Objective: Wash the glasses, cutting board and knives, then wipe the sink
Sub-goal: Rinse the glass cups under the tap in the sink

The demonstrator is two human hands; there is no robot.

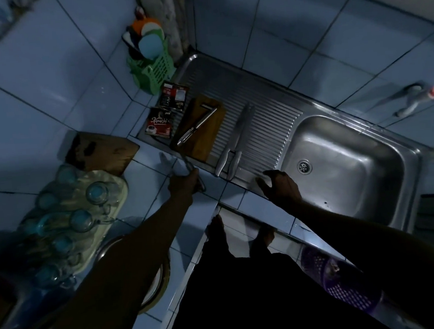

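pale blue tiles line the counter and wall around a ribbed steel sink (407, 163), its basin bare. my left hand (183, 184) grips a thin metal utensil (170, 163), too blurred to name. my right hand (280, 183) rests with relaxed fingers on the sink's front edge. two steel knives (231, 147) lie on the drainboard beside the wooden cutting board (202, 129), a peeler (197, 126) on it. glasses (71, 221) sit upturned on a cloth at left. washing looks mostly done; wiping remains.

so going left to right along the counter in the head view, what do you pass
upturned glasses on a cloth → left hand holding a knife → cutting board with a peeler → two knives on the drainboard → right hand → sink basin
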